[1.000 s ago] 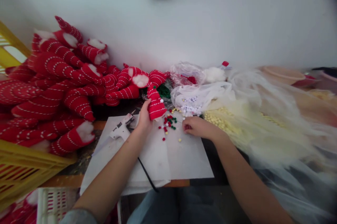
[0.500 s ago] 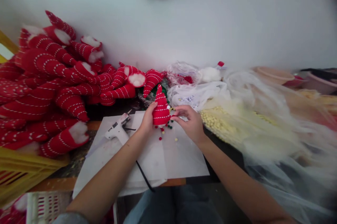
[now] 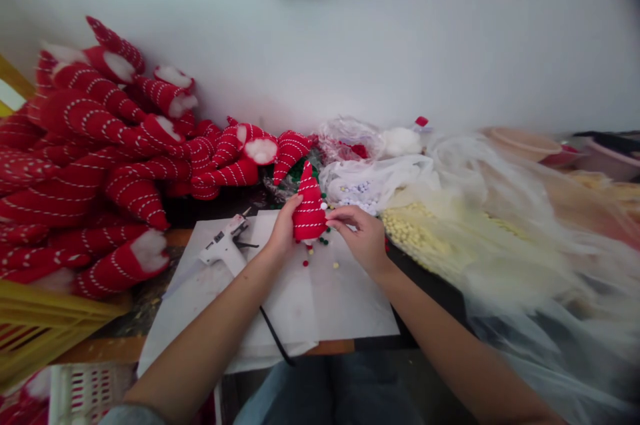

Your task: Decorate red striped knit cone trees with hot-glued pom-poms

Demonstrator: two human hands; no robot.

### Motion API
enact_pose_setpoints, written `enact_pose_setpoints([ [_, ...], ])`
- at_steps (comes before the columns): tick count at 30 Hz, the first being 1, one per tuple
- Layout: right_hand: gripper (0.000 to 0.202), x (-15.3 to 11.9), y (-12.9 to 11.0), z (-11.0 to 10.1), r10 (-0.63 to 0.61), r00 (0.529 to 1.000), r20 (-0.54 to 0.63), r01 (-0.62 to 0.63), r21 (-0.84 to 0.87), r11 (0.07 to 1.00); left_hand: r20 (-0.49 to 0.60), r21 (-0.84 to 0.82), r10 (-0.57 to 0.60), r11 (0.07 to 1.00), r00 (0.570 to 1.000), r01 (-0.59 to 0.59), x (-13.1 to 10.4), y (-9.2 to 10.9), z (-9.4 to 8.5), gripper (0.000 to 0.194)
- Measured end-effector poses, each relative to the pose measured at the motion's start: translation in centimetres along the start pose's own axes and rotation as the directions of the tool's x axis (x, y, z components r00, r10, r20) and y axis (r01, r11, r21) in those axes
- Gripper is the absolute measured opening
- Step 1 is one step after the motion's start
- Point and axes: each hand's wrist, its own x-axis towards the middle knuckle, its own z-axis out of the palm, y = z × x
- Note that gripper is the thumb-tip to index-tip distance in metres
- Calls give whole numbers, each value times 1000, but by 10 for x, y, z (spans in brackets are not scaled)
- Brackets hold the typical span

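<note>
A stuffed red cone hat (image 3: 309, 215) with white dashed stripes stands tip up over the paper. My left hand (image 3: 285, 228) is closed around its left side. At the hat's right edge, my right hand (image 3: 364, 238) pinches a tiny pom-pom, mostly covered by the thumb and fingertip, against the fabric. Just above those fingertips, a white pom-pom (image 3: 324, 206) shows on the hat's edge. Loose pom-poms lie below the hat, among them a red one (image 3: 305, 264) and a yellow one (image 3: 335, 266). A white glue gun (image 3: 226, 244) rests left of my left hand.
White paper (image 3: 285, 318) covers the table front. Stuffed red cones (image 3: 95, 138) are heaped at the left, above a yellow crate (image 3: 55, 325). Plastic bags of white pom-poms (image 3: 357, 193) and yellow pom-poms (image 3: 415, 228) spread to the right. The glue gun's black cord (image 3: 275, 335) runs off the front edge.
The hat has shifted slightly right and turned more upright in my left hand. My right fingertips have moved up against its right edge, where a small red pom-pom showed between them before.
</note>
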Motion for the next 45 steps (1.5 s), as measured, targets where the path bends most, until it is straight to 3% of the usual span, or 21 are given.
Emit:
enact_pose_setpoints([
  [20,3,2,-4,-3,-189,980,57,197,-246,949,-44,-54,-64,997,997,62,-5,4,7,18],
  [26,5,0,-3,-3,-167,984,56,176,-228,958,-50,-69,-97,993,994,94,-7,4,9,15],
  [31,18,4,11,-10,44,995,-87,-53,-109,993,-74,-132,-27,991,997,17,1,12,6,16],
  [34,23,7,28,-15,55,994,98,-31,-231,972,-121,-201,42,977,992,-66,8,19,1,10],
  [36,26,8,35,-17,35,949,314,58,-282,958,-111,-213,64,973,992,-86,12,21,-2,10],
  [37,27,8,36,-18,27,902,431,97,-263,960,-100,-213,68,973,993,-88,12,22,-3,11],
  [40,19,7,30,-21,9,677,736,114,-116,987,-94,-216,74,972,993,-93,13,22,-5,11],
  [42,17,6,24,-23,21,548,836,84,-79,993,-106,-224,62,971,992,-84,13,22,-5,10],
  [45,32,6,23,-25,96,474,875,52,-136,989,-109,-233,34,971,993,-59,12,23,-5,12],
])
